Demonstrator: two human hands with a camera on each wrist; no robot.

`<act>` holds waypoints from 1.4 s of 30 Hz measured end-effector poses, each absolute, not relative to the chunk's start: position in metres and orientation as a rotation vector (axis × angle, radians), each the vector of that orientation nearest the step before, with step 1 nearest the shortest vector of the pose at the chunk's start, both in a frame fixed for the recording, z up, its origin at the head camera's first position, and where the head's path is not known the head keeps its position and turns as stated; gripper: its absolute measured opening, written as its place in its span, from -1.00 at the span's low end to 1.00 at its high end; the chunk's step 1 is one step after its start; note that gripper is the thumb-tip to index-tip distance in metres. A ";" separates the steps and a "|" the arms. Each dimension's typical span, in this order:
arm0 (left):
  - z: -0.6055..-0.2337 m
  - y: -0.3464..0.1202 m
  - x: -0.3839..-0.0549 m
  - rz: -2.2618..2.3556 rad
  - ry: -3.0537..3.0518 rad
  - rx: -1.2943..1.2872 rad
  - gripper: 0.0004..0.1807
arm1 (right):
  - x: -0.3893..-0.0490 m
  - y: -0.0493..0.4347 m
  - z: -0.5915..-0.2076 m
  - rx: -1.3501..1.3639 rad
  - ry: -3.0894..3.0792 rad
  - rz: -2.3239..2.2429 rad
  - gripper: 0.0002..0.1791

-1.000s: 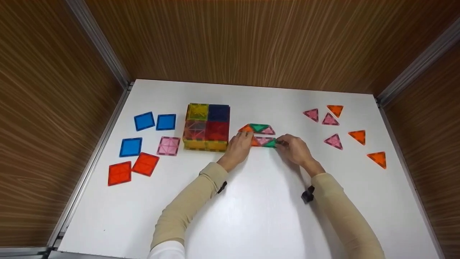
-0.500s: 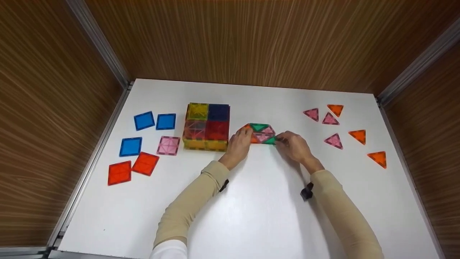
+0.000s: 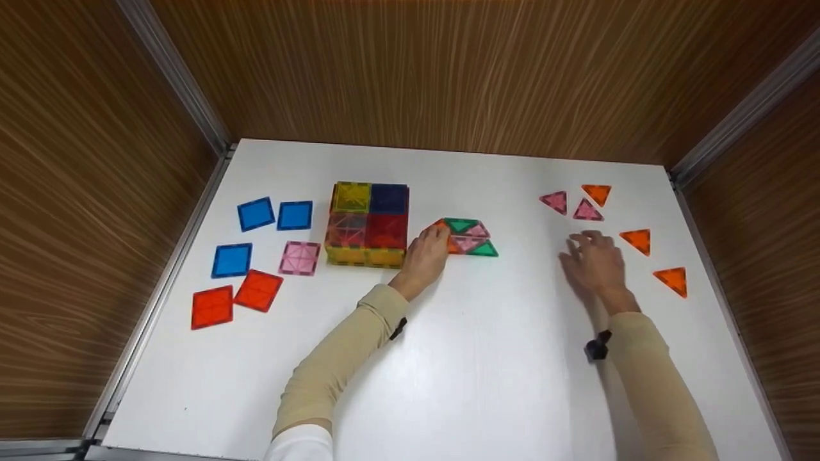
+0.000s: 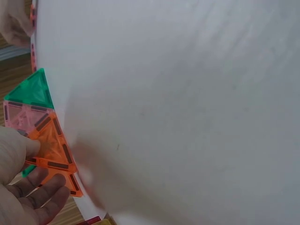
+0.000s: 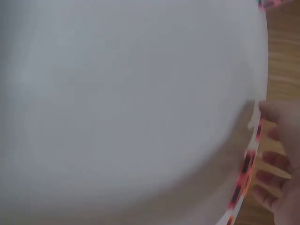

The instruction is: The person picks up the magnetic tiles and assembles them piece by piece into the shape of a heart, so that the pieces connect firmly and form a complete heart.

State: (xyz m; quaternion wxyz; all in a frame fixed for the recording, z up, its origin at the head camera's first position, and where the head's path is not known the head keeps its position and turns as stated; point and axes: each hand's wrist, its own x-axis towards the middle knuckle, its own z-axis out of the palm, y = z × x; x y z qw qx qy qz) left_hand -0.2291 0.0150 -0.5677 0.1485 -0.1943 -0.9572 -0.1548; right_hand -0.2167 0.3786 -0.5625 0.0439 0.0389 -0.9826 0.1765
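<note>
Right hand drawn off the green triangle, fingers loose, nothing visibly held; the orange triangle is steadied by the left hand alone, fingers relaxed.

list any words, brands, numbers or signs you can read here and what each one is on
None: no text can be read in any view.
The orange triangle tile bears only dark bars along its edges, no visible lettering.
The black device at the right wrist is too small to tell.
</note>
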 end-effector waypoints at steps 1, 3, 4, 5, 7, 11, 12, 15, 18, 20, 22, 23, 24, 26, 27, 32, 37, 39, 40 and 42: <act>-0.568 0.015 -0.229 -0.445 -2.757 -0.559 -0.81 | -0.215 0.385 -0.561 0.086 -3.023 0.502 -0.57; -0.567 0.015 -0.229 -0.440 -2.777 -0.554 -0.80 | -0.211 0.396 -0.559 0.041 -3.059 0.473 -0.61; -0.566 0.015 -0.229 -0.446 -2.797 -0.552 -0.79 | -0.210 0.400 -0.559 0.028 -3.071 0.478 -0.63; -0.565 0.015 -0.230 -0.451 -2.814 -0.550 -0.78 | -0.208 0.403 -0.558 0.019 -3.081 0.493 -0.65; -0.563 0.015 -0.230 -0.455 -2.840 -0.544 -0.77 | -0.204 0.405 -0.557 0.019 -3.100 0.539 -0.65; -0.563 0.015 -0.230 -0.486 -2.847 -0.549 -0.77 | -0.190 0.393 -0.557 0.141 -3.096 0.594 -0.68; -0.563 0.015 -0.229 -0.490 -2.839 -0.551 -0.78 | -0.185 0.387 -0.557 0.188 -3.093 0.612 -0.69; -0.565 0.014 -0.227 -0.492 -2.801 -0.556 -0.80 | -0.174 0.367 -0.557 0.337 -3.073 0.630 -0.73; -0.565 0.014 -0.226 -0.479 -2.759 -0.566 -0.80 | -0.166 0.344 -0.557 0.448 -3.058 0.608 -0.74; -0.565 0.014 -0.226 -0.483 -2.742 -0.579 -0.79 | -0.162 0.329 -0.558 0.537 -3.033 0.566 -0.76; -0.565 0.014 -0.226 -0.485 -2.741 -0.591 -0.77 | -0.159 0.316 -0.558 0.625 -3.016 0.528 -0.76; -0.565 0.015 -0.226 -0.488 -2.742 -0.593 -0.77 | -0.157 0.309 -0.557 0.672 -3.007 0.510 -0.76; -0.564 0.015 -0.226 -0.488 -2.743 -0.593 -0.77 | -0.156 0.303 -0.557 0.720 -2.999 0.493 -0.75; -0.565 0.015 -0.226 -0.481 -2.747 -0.589 -0.77 | -0.155 0.290 -0.557 0.811 -2.983 0.466 -0.75; -0.565 0.015 -0.226 -0.481 -2.748 -0.588 -0.77 | -0.155 0.283 -0.557 0.845 -2.981 0.470 -0.74; -0.566 0.013 -0.225 -0.483 -2.752 -0.591 -0.74 | -0.153 0.249 -0.559 0.999 -2.955 0.501 -0.75; -0.565 0.012 -0.226 -0.484 -2.771 -0.595 -0.73 | -0.152 0.222 -0.562 1.125 -2.901 0.514 -0.75; -0.565 0.012 -0.226 -0.480 -2.780 -0.598 -0.73 | -0.151 0.214 -0.562 1.163 -2.872 0.526 -0.74; -0.565 0.012 -0.226 -0.478 -2.785 -0.601 -0.72 | -0.151 0.211 -0.563 1.178 -2.862 0.531 -0.74; -0.565 0.011 -0.227 -0.471 -2.790 -0.601 -0.72 | -0.150 0.205 -0.564 1.195 -2.844 0.543 -0.74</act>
